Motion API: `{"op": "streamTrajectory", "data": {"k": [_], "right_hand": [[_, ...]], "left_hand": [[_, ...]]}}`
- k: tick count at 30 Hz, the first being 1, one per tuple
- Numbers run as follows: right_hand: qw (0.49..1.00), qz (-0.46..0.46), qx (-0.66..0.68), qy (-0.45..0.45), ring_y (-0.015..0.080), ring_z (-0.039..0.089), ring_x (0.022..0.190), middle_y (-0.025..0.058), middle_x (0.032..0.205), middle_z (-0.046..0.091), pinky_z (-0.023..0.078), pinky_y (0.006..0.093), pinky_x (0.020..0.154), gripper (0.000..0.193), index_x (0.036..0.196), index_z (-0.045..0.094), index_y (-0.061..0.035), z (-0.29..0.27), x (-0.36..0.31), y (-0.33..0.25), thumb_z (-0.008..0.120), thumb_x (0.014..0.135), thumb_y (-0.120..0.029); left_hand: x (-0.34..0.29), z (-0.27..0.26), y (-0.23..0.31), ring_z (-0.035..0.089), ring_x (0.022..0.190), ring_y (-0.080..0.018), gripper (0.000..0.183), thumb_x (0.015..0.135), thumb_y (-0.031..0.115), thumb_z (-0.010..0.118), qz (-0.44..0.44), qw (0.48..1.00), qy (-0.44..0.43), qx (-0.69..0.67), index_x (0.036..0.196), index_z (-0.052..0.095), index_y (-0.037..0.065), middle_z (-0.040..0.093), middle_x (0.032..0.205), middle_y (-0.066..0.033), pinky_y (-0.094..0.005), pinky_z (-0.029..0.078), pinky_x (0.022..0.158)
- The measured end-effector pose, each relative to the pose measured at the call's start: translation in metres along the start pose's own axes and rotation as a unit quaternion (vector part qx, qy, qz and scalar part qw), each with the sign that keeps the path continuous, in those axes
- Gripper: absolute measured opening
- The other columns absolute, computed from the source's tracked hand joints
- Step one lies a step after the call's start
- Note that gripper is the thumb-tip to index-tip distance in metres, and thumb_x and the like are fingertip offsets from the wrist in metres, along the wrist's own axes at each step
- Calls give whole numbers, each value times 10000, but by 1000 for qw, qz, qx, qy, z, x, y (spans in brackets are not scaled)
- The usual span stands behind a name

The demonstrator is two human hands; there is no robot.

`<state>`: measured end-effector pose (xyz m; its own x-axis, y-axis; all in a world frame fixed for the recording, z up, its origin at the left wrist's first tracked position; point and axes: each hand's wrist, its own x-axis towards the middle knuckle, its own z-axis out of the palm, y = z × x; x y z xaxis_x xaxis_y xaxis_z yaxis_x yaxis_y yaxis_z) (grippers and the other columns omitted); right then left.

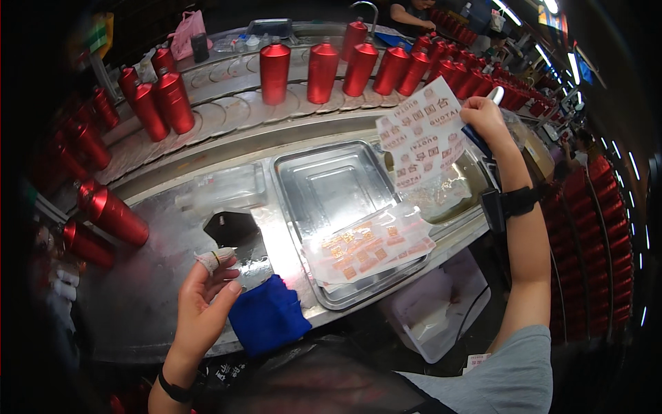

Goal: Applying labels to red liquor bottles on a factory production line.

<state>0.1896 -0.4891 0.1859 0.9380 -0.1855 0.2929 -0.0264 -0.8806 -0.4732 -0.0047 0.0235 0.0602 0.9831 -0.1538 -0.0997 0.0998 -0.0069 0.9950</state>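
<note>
My right hand pinches the upper right corner of a white printed decal sheet and holds it up over the far right side of a metal tray. Close to that hand is a dark blue handle-like object, partly hidden. More printed sheets, with orange and red marks, lie at the tray's near end. My left hand hovers over the metal bench with fingers loosely bent, thumb apart, and nothing in it. One finger wears a whitish cover with a band. A folded blue cloth lies just right of this hand.
Red bottles stand along a curved conveyor behind the bench. Two red bottles lean at the left. A whitish plastic bin sits below the bench edge. Another person works at the far side.
</note>
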Motion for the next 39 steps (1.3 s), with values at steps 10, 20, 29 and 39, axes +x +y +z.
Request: {"op": "streamTrajectory", "data": {"k": [10, 20, 29, 39], "right_hand": [[955, 106, 187, -205, 105, 484, 521, 3, 579, 563, 388, 281, 498, 86, 672, 661, -47, 199, -12, 41, 664, 686, -132], [990, -31, -79, -110, 348, 644, 726, 186, 768, 664, 513, 401, 693, 182, 779, 686, -43, 239, -33, 43, 653, 703, -205], [990, 116, -75, 22, 375, 635, 957, 196, 954, 681, 500, 430, 845, 232, 887, 705, -82, 169, -21, 10, 605, 754, -243], [959, 245, 61, 128, 349, 661, 916, 214, 948, 683, 508, 401, 821, 296, 917, 699, -19, 141, -35, 22, 636, 729, -238]], "left_hand": [[-20, -21, -5, 562, 1065, -167, 404, 870, -8, 597, -14, 999, 27, -24, 1264, 511, -12, 567, 1195, -102, -296, 483, 905], [-16, -9, -6, 583, 1046, -162, 402, 868, 49, 599, -11, 1000, 20, -13, 1259, 516, 5, 592, 1180, -87, -290, 462, 897], [17, 107, 15, 576, 1026, -157, 510, 872, 18, 628, -32, 966, -257, 3, 1332, 407, 38, 595, 1084, -110, -306, 481, 893], [65, 254, 12, 570, 846, -184, 677, 796, 267, 742, -21, 988, -149, 41, 1158, 274, -63, 544, 1038, -165, -334, 497, 741]]}}
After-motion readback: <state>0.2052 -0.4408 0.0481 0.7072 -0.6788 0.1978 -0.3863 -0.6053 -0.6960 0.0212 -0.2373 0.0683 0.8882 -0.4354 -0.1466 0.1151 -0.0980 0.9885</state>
